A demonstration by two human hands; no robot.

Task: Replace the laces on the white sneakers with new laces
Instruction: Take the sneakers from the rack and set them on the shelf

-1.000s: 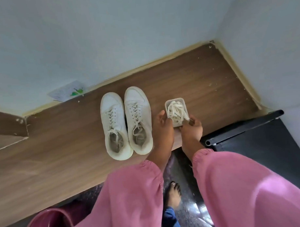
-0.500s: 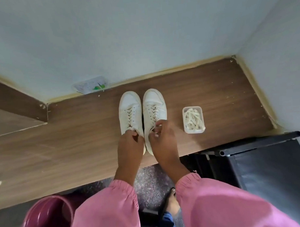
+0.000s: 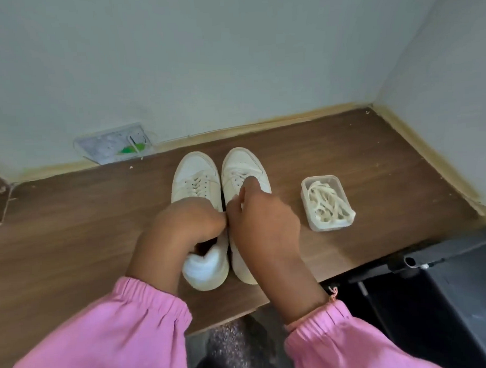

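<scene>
White sneakers (image 3: 221, 184), pair, mid tabletop (image 3: 72, 217), still laced. New laces (image 3: 326, 203) in tub (image 3: 309, 209) just right of sneakers. Left hand (image 3: 183, 230) & right hand (image 3: 265, 224) at tongues; grip prob. pinching old lace, can't tell. Step: untying. Next: unthread the eyelets.

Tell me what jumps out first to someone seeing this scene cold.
A pair of white sneakers stands side by side in the middle of the wooden shelf, toes to the wall, with both hands over the laces. To the right sits a small plastic tub of pale laces. Bright pink sleeves fill the foreground.
</scene>
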